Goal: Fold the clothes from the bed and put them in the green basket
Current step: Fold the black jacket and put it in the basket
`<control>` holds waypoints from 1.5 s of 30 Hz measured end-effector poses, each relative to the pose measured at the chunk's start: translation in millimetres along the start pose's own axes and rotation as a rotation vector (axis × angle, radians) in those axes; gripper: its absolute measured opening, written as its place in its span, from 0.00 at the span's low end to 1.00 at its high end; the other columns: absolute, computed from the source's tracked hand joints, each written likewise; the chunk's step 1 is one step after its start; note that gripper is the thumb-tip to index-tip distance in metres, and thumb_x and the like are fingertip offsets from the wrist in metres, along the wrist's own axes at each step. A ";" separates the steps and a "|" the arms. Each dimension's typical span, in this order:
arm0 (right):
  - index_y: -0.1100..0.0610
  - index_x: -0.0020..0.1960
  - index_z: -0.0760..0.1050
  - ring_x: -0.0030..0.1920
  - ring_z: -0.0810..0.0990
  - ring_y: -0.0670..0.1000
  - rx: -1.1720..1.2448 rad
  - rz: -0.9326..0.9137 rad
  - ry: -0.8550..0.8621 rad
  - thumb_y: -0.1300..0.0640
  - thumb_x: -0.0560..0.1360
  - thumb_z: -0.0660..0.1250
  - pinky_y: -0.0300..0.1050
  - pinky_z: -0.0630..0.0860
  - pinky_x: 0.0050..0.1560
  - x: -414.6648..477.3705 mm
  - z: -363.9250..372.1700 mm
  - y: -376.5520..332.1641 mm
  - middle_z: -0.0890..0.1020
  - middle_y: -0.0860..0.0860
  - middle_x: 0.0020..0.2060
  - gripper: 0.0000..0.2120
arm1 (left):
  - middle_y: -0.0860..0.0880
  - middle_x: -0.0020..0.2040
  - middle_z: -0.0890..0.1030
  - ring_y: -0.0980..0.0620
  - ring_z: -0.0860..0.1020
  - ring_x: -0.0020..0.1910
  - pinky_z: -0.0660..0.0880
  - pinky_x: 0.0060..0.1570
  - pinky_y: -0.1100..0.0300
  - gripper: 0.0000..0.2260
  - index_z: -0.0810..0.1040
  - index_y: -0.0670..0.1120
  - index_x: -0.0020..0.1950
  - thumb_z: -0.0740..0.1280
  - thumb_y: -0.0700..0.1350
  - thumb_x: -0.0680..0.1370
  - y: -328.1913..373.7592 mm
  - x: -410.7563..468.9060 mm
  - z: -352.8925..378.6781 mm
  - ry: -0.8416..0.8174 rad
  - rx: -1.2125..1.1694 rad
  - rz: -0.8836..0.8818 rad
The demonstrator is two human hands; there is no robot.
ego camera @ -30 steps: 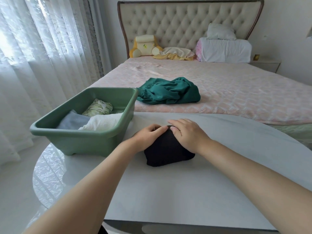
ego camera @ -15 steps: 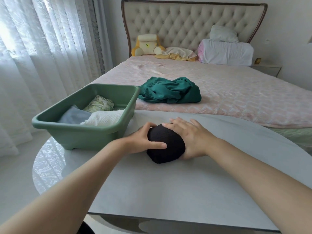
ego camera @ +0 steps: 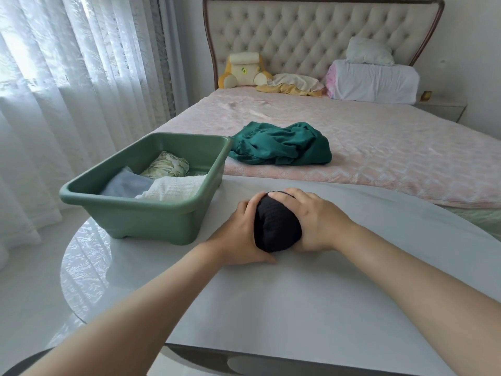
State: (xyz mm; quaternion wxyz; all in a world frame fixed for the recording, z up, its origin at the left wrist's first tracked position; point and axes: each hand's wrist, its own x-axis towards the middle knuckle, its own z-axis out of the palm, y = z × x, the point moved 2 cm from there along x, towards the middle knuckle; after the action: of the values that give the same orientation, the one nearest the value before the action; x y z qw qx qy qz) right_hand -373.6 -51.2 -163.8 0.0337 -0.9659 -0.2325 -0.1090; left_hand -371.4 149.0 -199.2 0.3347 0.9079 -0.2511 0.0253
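Observation:
A black garment (ego camera: 276, 226), rolled into a tight bundle, sits on the white table (ego camera: 271, 308). My left hand (ego camera: 240, 234) cups its left side with the thumb under the near edge. My right hand (ego camera: 314, 221) wraps its right side, fingers curled over the top. The green basket (ego camera: 151, 213) stands on the table just left of my hands and holds a blue, a white and a leaf-patterned folded piece. A crumpled dark green garment (ego camera: 282, 143) lies on the pink bed (ego camera: 393, 147) beyond the table.
White curtains (ego camera: 67, 90) hang along the left. At the tufted headboard (ego camera: 311, 36) lie a yellow cushion (ego camera: 244, 73), a cream cloth (ego camera: 292, 82) and white pillows (ego camera: 374, 80). A nightstand (ego camera: 444, 108) stands at the far right.
The black garment went from a flat fold under both palms to a rounded bundle. Both hands shifted from pressing on top to gripping its sides.

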 end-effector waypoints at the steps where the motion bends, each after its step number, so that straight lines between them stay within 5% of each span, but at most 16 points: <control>1: 0.35 0.77 0.49 0.66 0.71 0.54 0.021 0.015 0.009 0.35 0.59 0.76 0.55 0.77 0.60 1.2 2.5 0.8 0.62 0.44 0.72 0.54 | 0.50 0.72 0.61 0.52 0.68 0.69 0.69 0.68 0.56 0.59 0.46 0.63 0.77 0.82 0.60 0.57 0.3 2.6 0.5 0.032 -0.017 0.023; 6: 0.39 0.77 0.50 0.70 0.66 0.57 -0.006 0.068 0.087 0.40 0.63 0.74 0.59 0.76 0.59 0.9 17.9 -2.9 0.59 0.49 0.75 0.50 | 0.49 0.65 0.69 0.48 0.76 0.60 0.74 0.58 0.59 0.47 0.56 0.59 0.75 0.80 0.52 0.64 4.1 15.1 -5.3 0.113 0.032 0.117; 10: 0.42 0.79 0.50 0.72 0.65 0.56 0.017 0.095 0.220 0.43 0.65 0.76 0.58 0.75 0.60 -5.5 13.2 -3.6 0.60 0.49 0.77 0.50 | 0.50 0.64 0.71 0.46 0.77 0.55 0.78 0.50 0.50 0.42 0.59 0.55 0.76 0.77 0.48 0.66 15.5 19.1 -16.1 0.195 0.120 0.150; 18: 0.58 0.80 0.55 0.77 0.61 0.55 0.105 -0.046 0.394 0.47 0.67 0.77 0.55 0.65 0.75 44.6 -52.3 -18.6 0.62 0.53 0.78 0.50 | 0.46 0.69 0.69 0.46 0.72 0.63 0.71 0.60 0.54 0.49 0.50 0.46 0.81 0.76 0.51 0.69 36.0 25.1 -105.0 0.337 0.282 0.161; 24: 0.56 0.79 0.56 0.76 0.62 0.58 0.037 -0.175 0.433 0.46 0.69 0.75 0.60 0.66 0.72 124.5 -88.1 -58.5 0.62 0.54 0.77 0.46 | 0.50 0.64 0.71 0.46 0.76 0.55 0.73 0.53 0.56 0.42 0.63 0.50 0.74 0.79 0.51 0.64 15.2 29.5 -189.7 0.434 0.349 0.114; 29: 0.54 0.78 0.57 0.72 0.65 0.63 -0.121 -0.218 0.466 0.49 0.69 0.75 0.63 0.75 0.60 201.3 -95.8 -94.2 0.63 0.58 0.76 0.43 | 0.50 0.65 0.70 0.48 0.76 0.52 0.77 0.51 0.50 0.36 0.62 0.51 0.71 0.75 0.45 0.67 -38.7 49.1 -245.0 0.505 0.369 0.052; 35: 0.53 0.77 0.51 0.67 0.68 0.64 -0.381 -0.154 0.342 0.48 0.64 0.78 0.57 0.76 0.52 264.8 -67.8 -108.0 0.64 0.60 0.74 0.51 | 0.52 0.60 0.74 0.48 0.77 0.50 0.77 0.49 0.48 0.36 0.61 0.55 0.67 0.76 0.50 0.65 -108.2 85.4 -257.5 0.448 0.336 0.007; 40: 0.52 0.77 0.44 0.68 0.64 0.62 -0.430 -0.126 0.193 0.43 0.67 0.77 0.54 0.75 0.57 288.8 -27.5 -109.6 0.54 0.59 0.75 0.54 | 0.53 0.50 0.74 0.52 0.73 0.44 0.68 0.42 0.75 0.31 0.65 0.47 0.67 0.77 0.43 0.69 -142.7 95.3 -246.5 0.377 0.385 -0.018; 45: 0.51 0.78 0.43 0.70 0.60 0.60 -0.284 -0.111 -0.072 0.40 0.64 0.77 0.53 0.76 0.60 288.1 3.8 -113.3 0.52 0.60 0.75 0.57 | 0.54 0.55 0.75 0.53 0.77 0.51 0.69 0.48 0.72 0.38 0.63 0.45 0.71 0.78 0.42 0.65 -181.4 95.3 -218.9 0.129 0.286 -0.001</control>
State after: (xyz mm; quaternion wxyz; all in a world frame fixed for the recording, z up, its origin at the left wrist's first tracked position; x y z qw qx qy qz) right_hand -174.5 177.4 -100.7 -0.1177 -0.9499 -0.2688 -0.1077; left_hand -175.7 360.8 -117.2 0.2175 0.9429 -0.2225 0.1189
